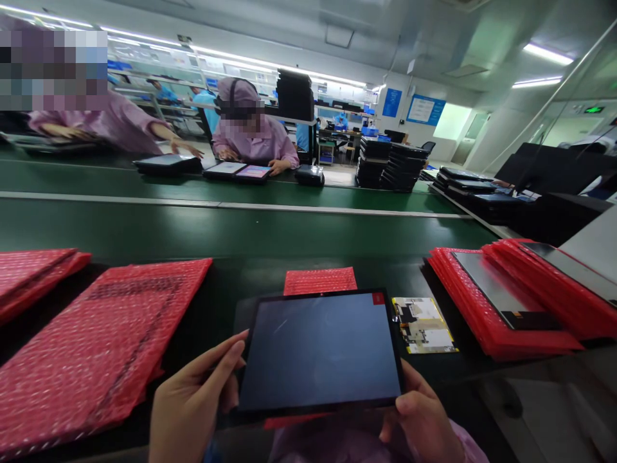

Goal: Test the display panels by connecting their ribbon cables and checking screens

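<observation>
A dark tablet screen [321, 354] with a small red tab at its top right corner is held up, tilted, in front of me. My right hand [427, 411] grips its lower right corner, thumb on the front edge. At the left edge is my left hand [195, 399], thumb and forefinger pressed together; something clear and faint seems to be along that edge, too blurred to tell. Part of a red bubble-wrap sheet [321, 281] shows behind the screen. Just right of it lies a board with battery-like silver parts [425, 325].
Red bubble-wrap bags [110, 341] lie at the left. Stacked red bags [482, 315] with a bare panel [506, 289] are at the right. Across the green bench [231, 231], two people in pink work by tablets [236, 170]; black stacks [390, 164] stand further right.
</observation>
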Action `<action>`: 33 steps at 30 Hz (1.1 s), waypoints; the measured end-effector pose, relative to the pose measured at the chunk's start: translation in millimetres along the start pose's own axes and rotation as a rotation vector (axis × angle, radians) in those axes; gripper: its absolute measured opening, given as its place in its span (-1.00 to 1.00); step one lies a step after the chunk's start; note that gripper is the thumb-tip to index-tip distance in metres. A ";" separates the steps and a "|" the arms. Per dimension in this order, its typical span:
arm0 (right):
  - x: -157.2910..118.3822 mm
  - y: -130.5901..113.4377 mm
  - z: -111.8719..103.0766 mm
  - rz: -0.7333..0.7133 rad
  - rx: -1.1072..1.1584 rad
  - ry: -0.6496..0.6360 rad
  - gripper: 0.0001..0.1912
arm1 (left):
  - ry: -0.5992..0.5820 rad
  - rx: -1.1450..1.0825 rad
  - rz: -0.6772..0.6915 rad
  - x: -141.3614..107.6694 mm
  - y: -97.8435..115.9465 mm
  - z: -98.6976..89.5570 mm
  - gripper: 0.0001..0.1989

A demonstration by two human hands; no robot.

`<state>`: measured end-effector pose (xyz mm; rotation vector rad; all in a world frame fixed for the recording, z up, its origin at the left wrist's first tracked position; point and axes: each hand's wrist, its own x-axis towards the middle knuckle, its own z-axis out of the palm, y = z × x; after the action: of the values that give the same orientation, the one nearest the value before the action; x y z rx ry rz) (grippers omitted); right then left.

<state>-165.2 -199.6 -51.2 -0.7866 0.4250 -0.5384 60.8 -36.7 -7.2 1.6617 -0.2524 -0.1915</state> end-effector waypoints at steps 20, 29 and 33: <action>0.5 1.7 0.9 -0.013 -0.042 0.006 -0.54 | -0.014 0.239 0.059 -0.1 -7.9 -5.1 -0.57; -4.3 5.0 -3.1 -0.011 -0.058 -0.067 -0.53 | -0.208 -0.047 -0.124 17.7 -25.8 7.4 -0.40; -5.9 5.2 -3.1 -0.215 -0.375 0.075 -0.40 | -0.207 -0.325 -0.338 20.7 -33.2 13.3 -0.37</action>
<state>-169.9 -194.8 -56.1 -1.1841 0.5226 -0.7006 78.8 -52.0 -41.2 1.3511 -0.0871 -0.6289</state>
